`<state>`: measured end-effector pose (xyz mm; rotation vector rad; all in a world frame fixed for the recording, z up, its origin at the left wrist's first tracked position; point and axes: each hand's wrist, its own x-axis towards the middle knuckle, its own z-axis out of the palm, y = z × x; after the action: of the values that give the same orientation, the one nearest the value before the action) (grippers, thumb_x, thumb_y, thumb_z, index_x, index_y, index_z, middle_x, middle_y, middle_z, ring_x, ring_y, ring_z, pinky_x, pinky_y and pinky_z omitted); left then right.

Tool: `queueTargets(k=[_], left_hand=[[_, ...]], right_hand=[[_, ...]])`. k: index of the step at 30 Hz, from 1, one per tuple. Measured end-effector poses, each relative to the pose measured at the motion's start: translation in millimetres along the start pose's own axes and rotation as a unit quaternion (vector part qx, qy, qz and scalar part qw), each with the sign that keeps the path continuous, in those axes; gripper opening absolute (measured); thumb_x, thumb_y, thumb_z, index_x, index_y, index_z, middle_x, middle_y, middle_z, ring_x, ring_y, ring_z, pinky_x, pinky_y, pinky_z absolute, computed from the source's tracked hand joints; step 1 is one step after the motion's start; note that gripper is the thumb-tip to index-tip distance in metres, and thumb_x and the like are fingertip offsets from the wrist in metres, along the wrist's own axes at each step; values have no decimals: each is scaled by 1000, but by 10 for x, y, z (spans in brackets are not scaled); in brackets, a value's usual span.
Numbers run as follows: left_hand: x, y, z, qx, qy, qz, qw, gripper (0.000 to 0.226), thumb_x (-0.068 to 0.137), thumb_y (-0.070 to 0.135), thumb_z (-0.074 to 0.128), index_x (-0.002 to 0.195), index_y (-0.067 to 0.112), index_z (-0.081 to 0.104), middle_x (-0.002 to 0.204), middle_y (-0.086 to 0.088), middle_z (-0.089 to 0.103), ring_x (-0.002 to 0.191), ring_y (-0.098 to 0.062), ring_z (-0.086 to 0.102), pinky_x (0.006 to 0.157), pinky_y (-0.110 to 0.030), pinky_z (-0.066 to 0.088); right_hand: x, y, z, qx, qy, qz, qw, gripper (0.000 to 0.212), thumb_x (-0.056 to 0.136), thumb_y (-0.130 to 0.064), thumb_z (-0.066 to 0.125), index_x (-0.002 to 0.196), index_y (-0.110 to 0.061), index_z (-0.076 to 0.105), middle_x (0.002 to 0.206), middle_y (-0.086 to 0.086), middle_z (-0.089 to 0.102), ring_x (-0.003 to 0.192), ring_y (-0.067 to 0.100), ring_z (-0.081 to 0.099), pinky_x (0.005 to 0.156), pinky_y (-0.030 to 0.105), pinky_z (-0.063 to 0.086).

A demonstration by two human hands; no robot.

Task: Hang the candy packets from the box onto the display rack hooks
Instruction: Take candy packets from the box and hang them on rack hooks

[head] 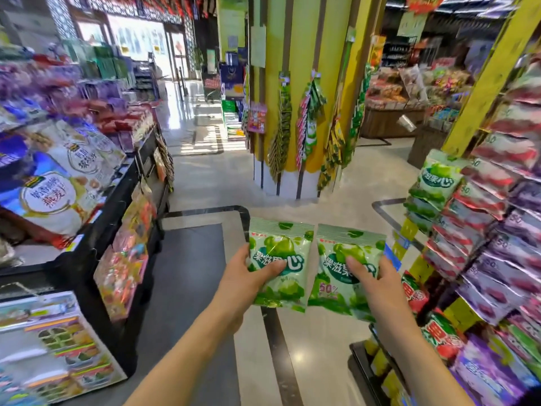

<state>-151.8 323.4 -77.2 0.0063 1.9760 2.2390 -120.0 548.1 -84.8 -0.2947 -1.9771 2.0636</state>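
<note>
At 9 o'clock, a dark shelf unit (87, 259) carries big white cereal bags (58, 189); the round label shows red Chinese characters, too blurred for me to read with certainty. Small colourful packets (126, 268) hang on its front side.

At 6 o'clock, both hands are raised over the floor (205, 177). The left hand (248, 276) holds the left green packet (279, 262), with the thumb curled over the front and the fingers behind it. Just beside it, toward 5 o'clock, the right hand (377, 282) holds the right green packet (347, 268) in the same way. Both packets are upright, with edges nearly touching. They show green fruit and white characters "果滋果心"; on the right one "50%" is printed in pink.

At 12 o'clock stands a yellow pillar (304, 48) with strips of green packets hanging on it.

At 3 o'clock, the display rack (483, 92) has rows of hanging packets: green ones (439, 177) with the same characters, then red and purple ones (497, 230) marked "50".
</note>
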Motion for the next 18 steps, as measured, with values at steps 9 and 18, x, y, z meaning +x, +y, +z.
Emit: queueTargets(k=[9,18], left_hand=[[1544,249,486,-6,-55,1,998,42,86,14,79,124,15,61,102,-2,80,88,-24,78,69,-34,64],[2796,210,1567,-2,-209,-11,978,37,85,12,79,116,22,62,98,0,80,84,-24,79,62,-31,63]], right_hand=[[1251,-130,-96,11,61,-19,998,23,96,-28,66,118,-25,63,107,-7,77,92,9,74,61,18,56],[1892,-231,-657,-6,211,-55,976,21,96,-27,66,115,-35,61,100,-25,74,88,-7,70,62,8,53]])
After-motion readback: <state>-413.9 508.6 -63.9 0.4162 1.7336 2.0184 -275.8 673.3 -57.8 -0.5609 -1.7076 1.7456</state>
